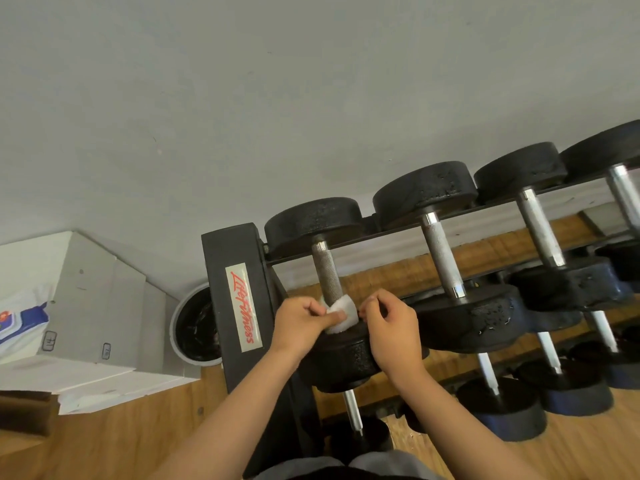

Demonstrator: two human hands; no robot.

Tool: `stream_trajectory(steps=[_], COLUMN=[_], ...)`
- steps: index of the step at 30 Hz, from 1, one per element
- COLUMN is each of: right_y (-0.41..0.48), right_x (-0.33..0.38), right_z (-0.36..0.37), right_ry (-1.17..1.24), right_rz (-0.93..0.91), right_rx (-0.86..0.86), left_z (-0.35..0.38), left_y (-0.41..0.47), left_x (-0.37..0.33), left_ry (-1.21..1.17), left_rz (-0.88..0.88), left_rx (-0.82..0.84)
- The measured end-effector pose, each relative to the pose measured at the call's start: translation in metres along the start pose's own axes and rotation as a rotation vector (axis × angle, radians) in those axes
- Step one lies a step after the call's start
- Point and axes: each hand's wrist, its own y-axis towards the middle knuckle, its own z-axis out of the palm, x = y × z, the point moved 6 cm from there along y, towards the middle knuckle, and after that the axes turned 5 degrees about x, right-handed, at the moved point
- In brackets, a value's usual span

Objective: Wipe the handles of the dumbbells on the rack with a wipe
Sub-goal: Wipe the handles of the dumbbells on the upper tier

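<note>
Pinching the wipe [343,314] between thumb and curled fingers, the left hand [301,322] held it wrapped round the near end of a handle [327,275]. This handle belonged to the leftmost dumbbell [313,221] on the top tier of the rack [239,289]. The right hand [389,323] had curled fingers touching the right edge of the wipe; I cannot tell if it gripped it. More dumbbells [426,192] lay to the right.

Near end of leftmost handle [327,271] under wipe [343,313], rightmost dumbbell [609,150] cut by right edge, 2 box labels [49,341] unreadable
</note>
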Motion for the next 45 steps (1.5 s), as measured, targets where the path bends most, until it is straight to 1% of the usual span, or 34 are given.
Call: stream_trajectory(steps=[2, 3, 4, 5, 7, 8, 9, 12, 13, 14, 18, 19, 22, 23, 26, 27, 33, 34, 37, 38, 39, 42, 43, 45], right_y=[0.000, -0.001, -0.002, -0.002, -0.001, 0.000, 0.000, -0.001, -0.001, -0.002, 0.000, 0.000, -0.001, -0.002, 0.000, 0.000, -0.001, -0.001, 0.002, 0.002, 0.001, 0.001, 0.001, 0.002], right_x=[0.000, 0.000, -0.001, -0.001, -0.001, -0.001, -0.002, -0.003, -0.004, -0.003, -0.001, -0.001, -0.002, -0.002, 0.001, 0.000, -0.002, -0.001, 0.001, 0.001, 0.000, 0.000, 0.000, 0.001], right_z=[0.000, 0.001, 0.001, 0.002, 0.001, 0.000, -0.001, -0.002, -0.002, -0.002, 0.000, 0.000, 0.000, -0.001, -0.003, -0.003, -0.001, 0.000, -0.001, -0.001, -0.001, -0.001, -0.001, -0.003], right_ry=[0.000, 0.002, 0.004, 0.008, 0.019, 0.025, 0.027, 0.015, 0.012, 0.012, 0.012, 0.008, -0.005, -0.007, -0.009, -0.009, 0.018, 0.021, 0.015, 0.015, 0.013, 0.005, 0.000, -0.007], right_rz=[0.000, 0.001, 0.005, 0.012, 0.022, 0.023, 0.024, 0.021, 0.019, 0.019, 0.018, 0.016, 0.014, 0.014, 0.001, 0.000, 0.003, 0.003, -0.001, -0.003, -0.005, -0.008, -0.006, -0.008], right_rx=[0.000, 0.008, 0.020, 0.028, 0.018, 0.006, -0.001, 0.012, 0.016, 0.019, 0.012, 0.012, 0.035, 0.041, 0.028, 0.016, 0.039, 0.038, 0.022, 0.018, 0.020, 0.030, 0.031, 0.024], left_z=[0.005, 0.003, -0.001, -0.008, -0.019, -0.019, -0.015, 0.003, 0.003, -0.001, -0.017, -0.015, -0.007, -0.010, -0.026, -0.026, -0.009, -0.015, -0.029, -0.027, -0.021, -0.007, -0.008, -0.014], left_y=[-0.002, 0.001, 0.006, 0.012, 0.016, 0.014, 0.011, 0.000, 0.001, 0.005, 0.013, 0.011, 0.007, 0.010, 0.023, 0.023, 0.001, 0.008, 0.026, 0.024, 0.018, 0.000, 0.003, 0.015], left_x=[0.001, -0.001, -0.004, -0.007, -0.009, -0.009, -0.007, -0.001, -0.002, -0.005, -0.008, -0.005, -0.001, -0.005, -0.017, -0.018, -0.003, -0.007, -0.021, -0.022, -0.019, -0.010, -0.012, -0.018], left_ry=[0.115, 0.146, 0.127, 0.056, -0.110, -0.129, -0.094, 0.103, 0.127, 0.123, -0.093, -0.085, 0.026, 0.015, -0.208, -0.244, -0.097, -0.105, -0.231, -0.234, -0.201, -0.008, 0.016, -0.037], left_rz=[-0.017, -0.024, -0.029, -0.032, -0.040, -0.033, -0.027, -0.036, -0.029, -0.014, 0.039, 0.046, 0.065, 0.076, 0.061, 0.058, 0.071, 0.070, 0.085, 0.095, 0.106, 0.130, 0.125, 0.111], left_rx=[0.102, 0.140, 0.141, 0.106, -0.028, -0.046, -0.011, 0.192, 0.214, 0.204, 0.005, -0.001, 0.076, 0.059, -0.140, -0.169, -0.069, -0.085, -0.205, -0.219, -0.211, -0.138, -0.136, -0.174])
